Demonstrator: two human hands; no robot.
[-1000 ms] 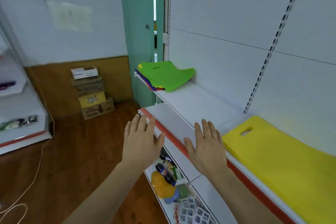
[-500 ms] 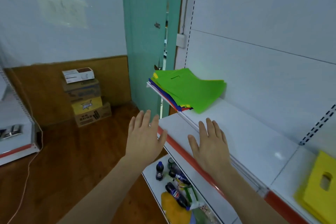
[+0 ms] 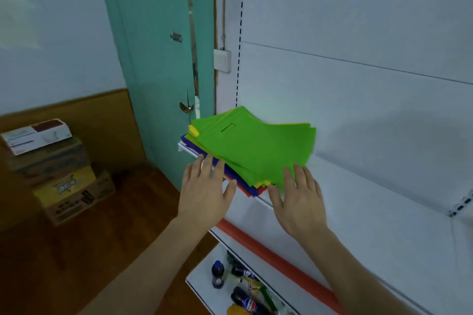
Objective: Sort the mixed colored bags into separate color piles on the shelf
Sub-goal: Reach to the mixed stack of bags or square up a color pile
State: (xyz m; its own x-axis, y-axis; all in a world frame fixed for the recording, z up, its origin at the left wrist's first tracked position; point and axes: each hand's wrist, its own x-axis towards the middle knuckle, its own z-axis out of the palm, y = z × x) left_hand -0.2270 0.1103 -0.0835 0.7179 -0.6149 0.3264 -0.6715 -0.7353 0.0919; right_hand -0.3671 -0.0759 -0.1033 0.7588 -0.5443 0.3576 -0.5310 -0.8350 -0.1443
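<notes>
white shelf [image 3: 358, 202]: mixed bag stack [image 3: 253, 151], flat hands reaching.

Beyond the fingertips, the green bag [image 3: 253, 146] hides most of the mixed stack. Whether either hand touches it is unclear

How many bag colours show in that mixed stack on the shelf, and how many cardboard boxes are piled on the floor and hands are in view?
Bag colours in the stack: 4 (green, yellow, blue, red)
Boxes stacked on the floor: 4
Hands: 2, the left hand and the right hand, both open by the stack
Total: 10
</notes>
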